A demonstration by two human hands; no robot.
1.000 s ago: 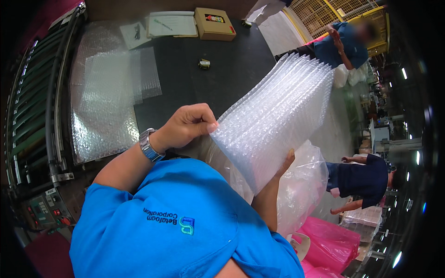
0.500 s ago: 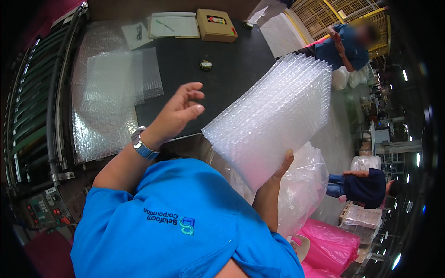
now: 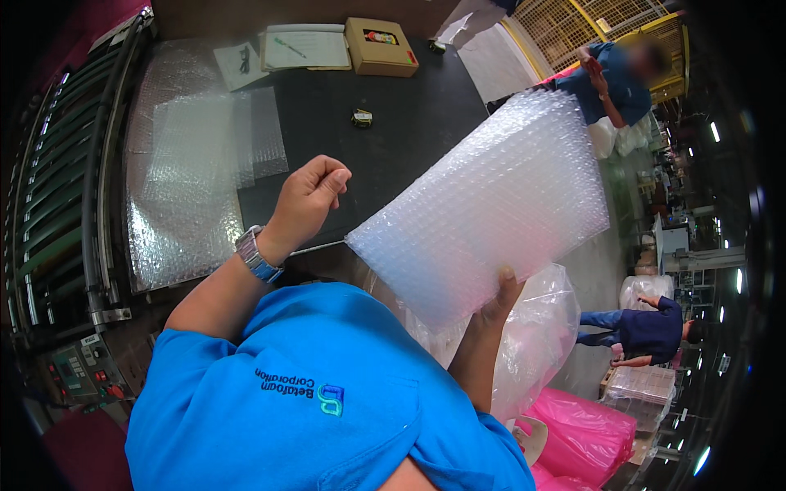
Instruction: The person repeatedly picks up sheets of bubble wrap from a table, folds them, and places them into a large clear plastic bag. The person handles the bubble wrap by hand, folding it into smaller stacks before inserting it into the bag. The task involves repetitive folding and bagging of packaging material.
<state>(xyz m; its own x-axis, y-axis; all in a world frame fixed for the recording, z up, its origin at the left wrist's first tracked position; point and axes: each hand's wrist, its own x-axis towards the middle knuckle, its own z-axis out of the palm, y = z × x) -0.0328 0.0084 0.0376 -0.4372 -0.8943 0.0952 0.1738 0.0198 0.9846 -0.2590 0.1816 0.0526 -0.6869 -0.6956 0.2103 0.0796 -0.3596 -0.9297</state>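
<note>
My right hand [image 3: 501,298] grips a stack of clear bubble wrap sheets [image 3: 483,204] by its near edge, the thumb lying on top. The stack is held tilted in the air, over the table's right side, and its far end droops slightly. Left of the stack and apart from it, my left hand [image 3: 314,195] hangs over the table's near edge with its fingers curled in and nothing visible in them. A metal watch is on that wrist. More bubble wrap sheets [image 3: 192,155] lie flat on the left part of the dark table [image 3: 327,90].
A tape measure [image 3: 361,118], a clipboard with paper and a pen [image 3: 305,47], and a cardboard box [image 3: 381,47] rest on the table. Rollers [image 3: 61,172] flank it at left. Plastic-wrapped bundles [image 3: 536,327] and pink plastic [image 3: 577,434] stand at right. Two people [image 3: 618,78] are beyond.
My left hand has drawn nearer and its fingers have curled in. The stack's fanned far edges have come together and its face has turned more toward me.
</note>
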